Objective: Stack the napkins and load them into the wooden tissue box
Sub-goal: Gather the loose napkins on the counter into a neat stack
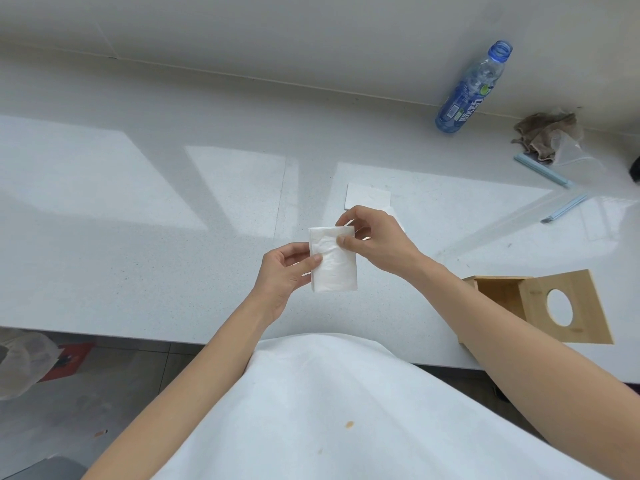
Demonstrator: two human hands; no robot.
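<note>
1. Napkin stack: white, folded, held upright off the surface at frame centre. I cannot tell how many sheets it holds.
2. Left hand: closed on the stack's left edge, thumb on the front face, fingers behind.
3. Right hand: closed on the stack's upper right corner, thumb on the front, forefinger curled over the top edge.
4. Loose napkin: flat on the surface at 12 o'clock from the right hand, just beyond it, partly hidden by the fingers.
5. Wooden tissue box: at 4 o'clock from the stack, near the surface's front edge, open; its lid, with a round hole, leans tilted against it. My right forearm crosses in front of the box.
6. Bystanders: plastic bottle at 1 o'clock; brown rag at 2 o'clock, both well apart from the work.
7. Risks, as I judge them: thin sheets may slip or fan out under a corner pinch, spoiling alignment; the loose napkin could be overlooked; my forearm could knock the leaning lid or nudge the box off the near edge while loading.
</note>
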